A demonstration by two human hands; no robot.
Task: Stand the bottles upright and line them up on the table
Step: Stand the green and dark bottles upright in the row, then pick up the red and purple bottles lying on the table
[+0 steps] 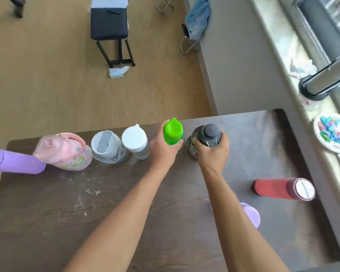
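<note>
A row of upright bottles runs along the far edge of the dark table: a purple bottle at the far left, a pink one, a grey-lidded one and a white-lidded clear one. My left hand grips the green-capped bottle, upright beside the white one. My right hand holds the dark grey bottle by its top, upright at the row's right end. A red bottle lies on its side at the right. A purple lid or bottle shows partly behind my right forearm.
A grey counter borders the table at the right, with a plate of coloured pieces on the sill. A black stool stands on the wooden floor beyond the table.
</note>
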